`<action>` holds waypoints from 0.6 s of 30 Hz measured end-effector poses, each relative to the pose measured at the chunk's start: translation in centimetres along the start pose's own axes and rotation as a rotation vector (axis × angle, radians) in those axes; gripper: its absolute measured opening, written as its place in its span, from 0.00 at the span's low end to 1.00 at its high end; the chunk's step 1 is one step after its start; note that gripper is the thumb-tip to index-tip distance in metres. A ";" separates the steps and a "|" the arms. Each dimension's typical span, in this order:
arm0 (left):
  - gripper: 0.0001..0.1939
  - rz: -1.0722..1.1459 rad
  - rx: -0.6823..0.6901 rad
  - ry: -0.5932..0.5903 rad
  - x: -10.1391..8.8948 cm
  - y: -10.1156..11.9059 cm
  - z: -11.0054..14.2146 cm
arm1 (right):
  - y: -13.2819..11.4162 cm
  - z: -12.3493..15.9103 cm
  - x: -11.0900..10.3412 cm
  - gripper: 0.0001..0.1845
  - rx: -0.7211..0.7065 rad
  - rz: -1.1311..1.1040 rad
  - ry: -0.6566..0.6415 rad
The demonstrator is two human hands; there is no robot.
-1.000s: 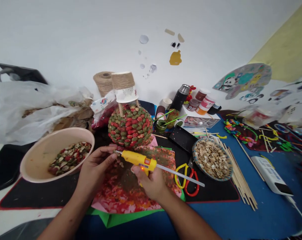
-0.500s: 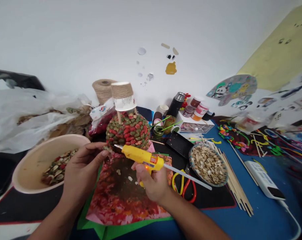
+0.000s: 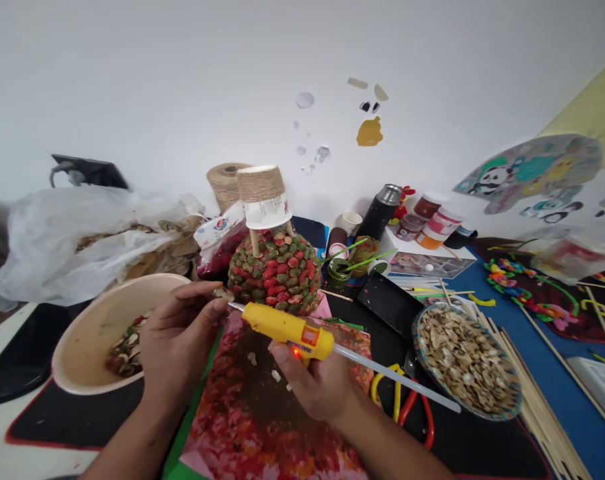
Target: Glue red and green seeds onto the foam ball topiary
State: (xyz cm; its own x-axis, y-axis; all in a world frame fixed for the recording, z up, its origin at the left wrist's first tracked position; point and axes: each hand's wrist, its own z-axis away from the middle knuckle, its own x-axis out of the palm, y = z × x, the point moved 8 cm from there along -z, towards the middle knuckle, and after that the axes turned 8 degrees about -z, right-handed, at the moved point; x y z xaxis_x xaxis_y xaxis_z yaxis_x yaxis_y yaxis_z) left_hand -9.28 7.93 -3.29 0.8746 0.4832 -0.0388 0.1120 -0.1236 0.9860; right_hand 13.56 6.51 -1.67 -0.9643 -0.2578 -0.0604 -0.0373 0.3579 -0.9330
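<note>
My right hand [image 3: 312, 380] is wrapped round a yellow hot glue gun [image 3: 277, 325] with a red light glowing and a long clear glue stick [image 3: 402, 379] out of its back. Between thumb and fingertips, my left hand [image 3: 175, 333] pinches a small greenish nutshell [image 3: 223, 293]. The gun's metal nozzle points left, right by that shell; I cannot tell if they touch. Just behind stands a rounded form [image 3: 277, 277] covered in red and green shells. On top of it, a twine-wrapped paper cup [image 3: 265, 197] rests upside down on short sticks.
A cream basin [image 3: 75, 347] with painted shells stands left, a basket [image 3: 512, 407] of plain shells right. Paint-stained paper [image 3: 262, 440] lies under my hands. Scissors [image 3: 416, 413], a black tray [image 3: 389, 300], wooden sticks [image 3: 537, 393], paint jars and a dark flask [image 3: 379, 212] surround it.
The view has turned left, so things sit farther right. The glue gun's nozzle and the shell in my left hand have come closer together. Both hands keep their hold.
</note>
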 end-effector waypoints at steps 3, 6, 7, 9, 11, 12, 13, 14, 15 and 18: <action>0.20 0.014 0.011 0.016 0.1 0.2 0.2 | -0.2 0.2 -0.5 0.20 -0.009 0.014 0.014; 0.18 -0.032 0.040 0.018 0.4 0.7 0.4 | -0.6 0.3 -0.7 0.19 -0.028 0.026 0.037; 0.18 -0.046 0.051 0.021 0.4 0.8 0.4 | -0.8 0.2 -0.8 0.19 -0.034 0.031 0.040; 0.18 -0.064 0.064 0.024 0.4 0.9 0.4 | -1.0 0.2 -0.8 0.19 -0.049 0.048 0.037; 0.18 -0.077 0.073 0.021 0.4 0.8 0.5 | -1.2 0.3 -0.8 0.19 -0.068 0.067 0.038; 0.18 -0.084 0.076 0.020 0.3 0.8 0.5 | -1.2 0.4 -0.8 0.19 -0.077 0.081 0.042; 0.17 -0.095 0.082 0.020 0.3 0.8 0.6 | -1.2 0.4 -0.9 0.19 -0.082 0.096 0.047; 0.17 -0.106 0.090 0.018 0.3 0.8 0.6 | -1.1 0.5 -0.9 0.19 -0.083 0.111 0.052; 0.16 -0.116 0.101 0.014 0.3 0.9 0.7 | -1.0 0.5 -1.0 0.18 -0.083 0.125 0.052; 0.12 -0.132 0.150 -0.015 0.4 1.1 0.8 | -1.0 0.6 -0.7 0.19 -0.093 0.166 0.032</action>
State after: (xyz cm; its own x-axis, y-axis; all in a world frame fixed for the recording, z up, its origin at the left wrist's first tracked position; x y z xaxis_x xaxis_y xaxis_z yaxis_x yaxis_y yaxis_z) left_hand -8.39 7.27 -2.32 0.8543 0.4912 -0.1698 0.2945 -0.1882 0.9369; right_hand 14.48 5.77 -0.87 -0.9670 -0.1598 -0.1984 0.1009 0.4746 -0.8744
